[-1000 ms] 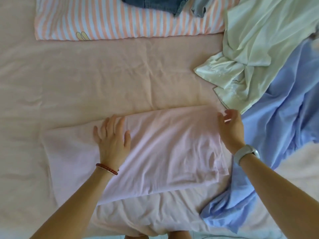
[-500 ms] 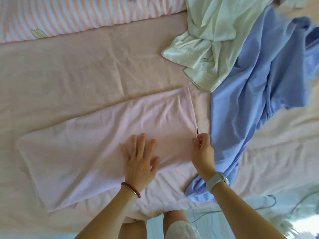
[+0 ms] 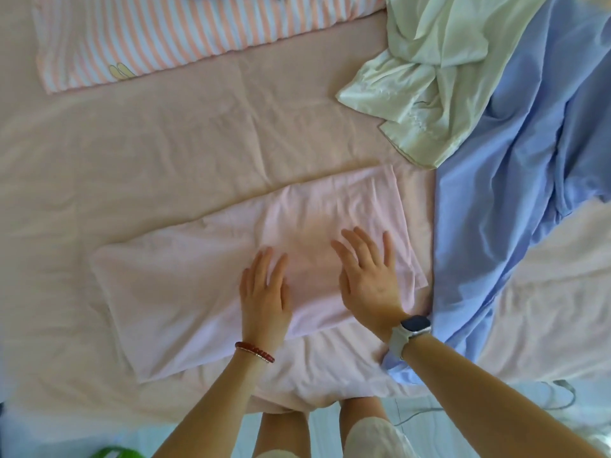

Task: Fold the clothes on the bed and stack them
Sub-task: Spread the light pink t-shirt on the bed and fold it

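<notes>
A pale pink garment lies folded into a long band across the pink bed sheet. My left hand lies flat on its middle, fingers straight. Just to the right, my right hand lies flat with spread fingers on the band's right part. A crumpled pale green garment lies at the upper right, partly on a large blue garment spread down the right side.
A pink-and-white striped pillow lies along the top of the bed. The bed's near edge runs along the bottom, with my legs and a pale floor below it. A grey cable lies on the floor at lower right.
My right hand has let go of the pink garment's right edge and now lies flat on the cloth. My left hand stays flat on the garment's middle.
</notes>
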A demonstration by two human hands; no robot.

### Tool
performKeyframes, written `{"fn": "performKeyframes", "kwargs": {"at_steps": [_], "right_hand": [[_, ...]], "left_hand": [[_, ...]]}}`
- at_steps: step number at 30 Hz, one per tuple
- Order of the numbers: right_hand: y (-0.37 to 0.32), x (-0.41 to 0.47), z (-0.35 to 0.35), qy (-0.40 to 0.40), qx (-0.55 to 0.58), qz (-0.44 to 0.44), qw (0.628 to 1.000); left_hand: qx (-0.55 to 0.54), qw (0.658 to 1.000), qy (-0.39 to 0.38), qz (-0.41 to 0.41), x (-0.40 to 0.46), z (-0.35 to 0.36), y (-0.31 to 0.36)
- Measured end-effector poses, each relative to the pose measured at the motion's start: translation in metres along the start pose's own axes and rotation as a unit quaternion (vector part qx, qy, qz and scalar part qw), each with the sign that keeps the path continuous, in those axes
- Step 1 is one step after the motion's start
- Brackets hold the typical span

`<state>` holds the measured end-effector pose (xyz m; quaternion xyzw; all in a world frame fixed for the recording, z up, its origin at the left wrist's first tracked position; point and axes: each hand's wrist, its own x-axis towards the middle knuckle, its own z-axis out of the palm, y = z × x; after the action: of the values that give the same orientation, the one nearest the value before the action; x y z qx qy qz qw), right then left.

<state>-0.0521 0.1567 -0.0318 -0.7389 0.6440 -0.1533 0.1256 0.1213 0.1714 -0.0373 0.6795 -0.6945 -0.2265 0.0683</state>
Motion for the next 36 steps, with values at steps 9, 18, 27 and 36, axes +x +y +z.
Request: {"fn": "performKeyframes", "kwargs": {"at_steps": [9,18,27,36], "right_hand": [[-0.033,0.056,0.061,-0.248,-0.113,-0.129,0.954],[-0.001,0.074,0.073,-0.25,-0.207,-0.066,0.943],[-0.09,0.04,0.089,-0.161,-0.104,-0.218,0.957],[-0.093,0.081,0.103,-0.228,-0.16,-0.191,0.941]], "left_hand": [[0.101,0.987,-0.047,-0.112,0.042,-0.029,-0.122],[0.095,0.954,-0.051,-0.28,0.076,-0.043,-0.203],[0.16,0.986,0.03,0.037,0.003,-0.024,-0.146],[0.191,0.98,-0.037,-0.051,0.036,-0.035,-0.2]]}}
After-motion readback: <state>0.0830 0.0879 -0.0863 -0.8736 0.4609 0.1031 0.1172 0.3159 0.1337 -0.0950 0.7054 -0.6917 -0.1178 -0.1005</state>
